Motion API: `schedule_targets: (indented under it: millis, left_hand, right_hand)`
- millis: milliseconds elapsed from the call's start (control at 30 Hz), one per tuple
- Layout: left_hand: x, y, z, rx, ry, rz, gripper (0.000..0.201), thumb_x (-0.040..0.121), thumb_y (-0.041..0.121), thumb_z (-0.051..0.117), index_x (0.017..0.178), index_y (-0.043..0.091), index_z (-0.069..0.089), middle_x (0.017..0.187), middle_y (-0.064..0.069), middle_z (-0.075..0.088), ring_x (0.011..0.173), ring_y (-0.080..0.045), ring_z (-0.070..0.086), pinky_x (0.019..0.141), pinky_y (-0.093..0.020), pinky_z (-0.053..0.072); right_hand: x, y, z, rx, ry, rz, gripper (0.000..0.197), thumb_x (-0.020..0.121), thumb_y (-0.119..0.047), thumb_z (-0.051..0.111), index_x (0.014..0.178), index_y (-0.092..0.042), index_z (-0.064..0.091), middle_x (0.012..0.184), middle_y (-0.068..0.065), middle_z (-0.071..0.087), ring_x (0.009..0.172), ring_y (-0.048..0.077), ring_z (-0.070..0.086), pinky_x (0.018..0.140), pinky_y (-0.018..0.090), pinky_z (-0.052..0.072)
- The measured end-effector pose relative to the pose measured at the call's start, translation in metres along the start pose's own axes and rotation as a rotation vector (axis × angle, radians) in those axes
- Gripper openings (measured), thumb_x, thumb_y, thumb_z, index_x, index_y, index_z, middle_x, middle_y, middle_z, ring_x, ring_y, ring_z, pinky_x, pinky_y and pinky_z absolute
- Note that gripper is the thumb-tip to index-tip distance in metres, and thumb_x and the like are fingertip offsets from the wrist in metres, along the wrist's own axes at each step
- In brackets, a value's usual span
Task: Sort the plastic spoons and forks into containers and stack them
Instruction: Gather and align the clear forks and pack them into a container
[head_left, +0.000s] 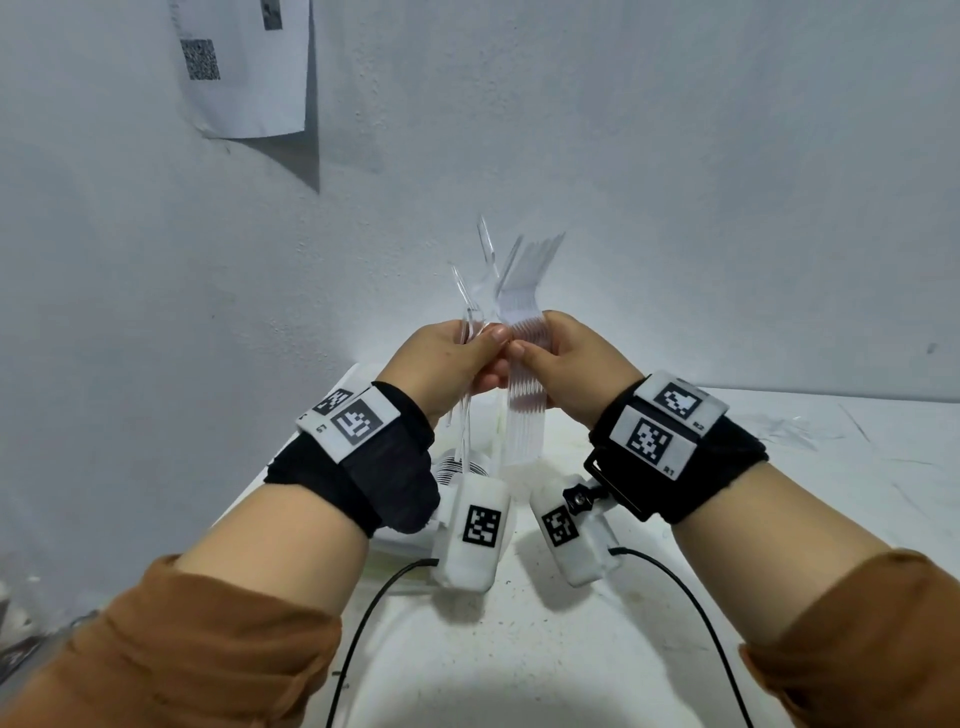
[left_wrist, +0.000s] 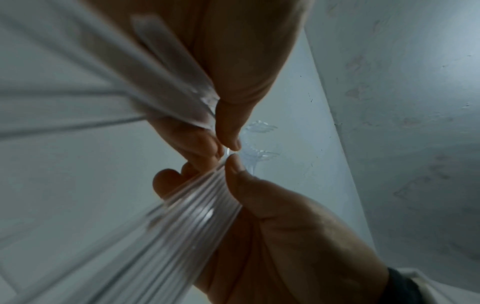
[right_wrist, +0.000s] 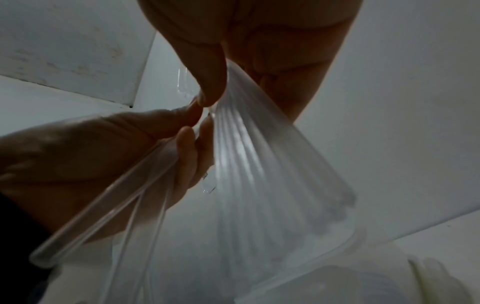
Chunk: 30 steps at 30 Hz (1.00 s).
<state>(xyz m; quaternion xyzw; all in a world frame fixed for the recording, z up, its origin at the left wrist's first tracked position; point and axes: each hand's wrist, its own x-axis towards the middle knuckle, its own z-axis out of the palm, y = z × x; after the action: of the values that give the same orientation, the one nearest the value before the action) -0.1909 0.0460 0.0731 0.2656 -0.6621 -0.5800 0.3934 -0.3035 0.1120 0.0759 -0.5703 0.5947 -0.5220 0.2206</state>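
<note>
Above the table (head_left: 571, 649), both hands gripping forks (head_left: 524, 291)

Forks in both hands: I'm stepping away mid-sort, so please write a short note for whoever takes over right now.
Left hand: grips a few loose clear forks, tines up.
Right hand: grips a tight nested stack of forks, thumb across the handles. The hands meet above the table, thumbs almost touching.
A white container sits on the table below the hands; its contents are unclear.
More clear cutlery lies on the table to the right.
Done: most held forks are nested.
Left: add the loose forks to the stack, put it in a container, sort the rest, stack the containers.
</note>
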Motion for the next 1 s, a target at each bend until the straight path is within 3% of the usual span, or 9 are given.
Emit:
schedule_targets:
  millis: [100,167,233,333,500,667,800,900,1000]
  left_hand:
    - [0.001,0.001,0.001,-0.003,0.002,0.003,0.019,0.094,0.017,0.055,0.079,0.011,0.063,0.060,0.004,0.064,0.053,-0.005,0.057,0.052,-0.011,0.048]
    - [0.001,0.003,0.002,-0.031,0.005,-0.010,0.018,0.094,0.018,0.055,0.080,0.011,0.062,0.061,0.006,0.067,0.053,-0.003,0.059,0.051,-0.011,0.047]
    - [0.002,0.005,0.006,-0.058,0.015,-0.028,0.015,0.095,0.020,0.054,0.083,0.012,0.059,0.063,0.006,0.069,0.054,-0.002,0.061,0.051,-0.011,0.048]
    - [0.004,0.007,0.014,-0.074,0.035,-0.056,0.014,0.096,0.023,0.052,0.088,0.012,0.056,0.063,0.006,0.070,0.056,-0.002,0.062,0.052,-0.011,0.050]
    - [0.007,0.014,0.033,-0.009,0.056,-0.047,0.017,0.096,0.025,0.051,0.086,0.013,0.058,0.063,0.005,0.070,0.059,-0.005,0.062,0.054,-0.012,0.050]
    - [0.008,0.016,0.052,0.046,0.100,-0.028,0.013,0.097,0.025,0.051,0.091,0.015,0.058,0.066,0.007,0.071,0.054,-0.001,0.059,0.047,-0.012,0.039]
    - [0.009,0.018,0.066,0.031,0.135,0.006,0.009,0.098,0.022,0.048,0.105,0.022,0.053,0.070,0.008,0.070,0.051,0.000,0.055,0.047,-0.015,0.038]
    - [0.011,0.021,0.074,0.006,0.128,0.016,0.008,0.098,0.021,0.047,0.098,0.022,0.055,0.080,0.006,0.066,0.062,-0.004,0.057,0.052,-0.015,0.042]
    - [0.013,0.020,0.080,-0.051,0.119,0.000,0.012,0.097,0.018,0.048,0.092,0.020,0.059,0.083,0.004,0.051,0.072,-0.007,0.051,0.061,-0.015,0.049]
  right_hand:
    - [-0.001,0.003,-0.002,0.033,0.003,0.013,0.008,0.097,-0.012,0.047,0.091,-0.012,0.052,0.075,-0.002,0.061,0.061,0.004,0.061,0.051,0.018,0.051]
    - [-0.001,0.004,-0.004,0.061,0.010,0.024,0.006,0.098,-0.012,0.045,0.093,-0.011,0.049,0.077,-0.002,0.061,0.056,0.002,0.061,0.048,0.016,0.049]
    - [-0.001,0.005,-0.007,0.099,0.019,0.045,0.010,0.098,-0.011,0.043,0.089,-0.015,0.046,0.083,-0.002,0.059,0.058,0.006,0.061,0.050,0.016,0.051]
    - [0.000,0.007,-0.014,0.113,0.021,0.061,0.001,0.098,-0.011,0.043,0.099,-0.011,0.044,0.086,-0.003,0.057,0.062,0.009,0.060,0.052,0.017,0.051]
    - [0.001,0.010,-0.034,0.101,0.000,0.071,0.007,0.097,-0.010,0.046,0.104,-0.010,0.045,0.087,-0.003,0.059,0.065,0.010,0.061,0.054,0.019,0.051]
    - [0.002,0.012,-0.056,0.105,-0.010,0.099,0.005,0.096,-0.012,0.049,0.100,-0.011,0.047,0.083,0.002,0.060,0.068,0.013,0.061,0.060,0.024,0.050]
    - [0.002,0.013,-0.073,0.185,0.002,0.115,0.007,0.096,-0.011,0.049,0.091,-0.016,0.047,0.076,0.003,0.059,0.068,0.016,0.061,0.062,0.027,0.051]
    - [0.001,0.014,-0.083,0.202,0.013,0.112,0.012,0.096,-0.008,0.046,0.088,-0.017,0.046,0.075,0.003,0.058,0.066,0.016,0.062,0.058,0.025,0.050]
    - [-0.001,0.016,-0.092,0.253,0.016,0.116,0.013,0.096,-0.006,0.045,0.088,-0.016,0.047,0.075,0.004,0.058,0.063,0.015,0.062,0.055,0.023,0.051]
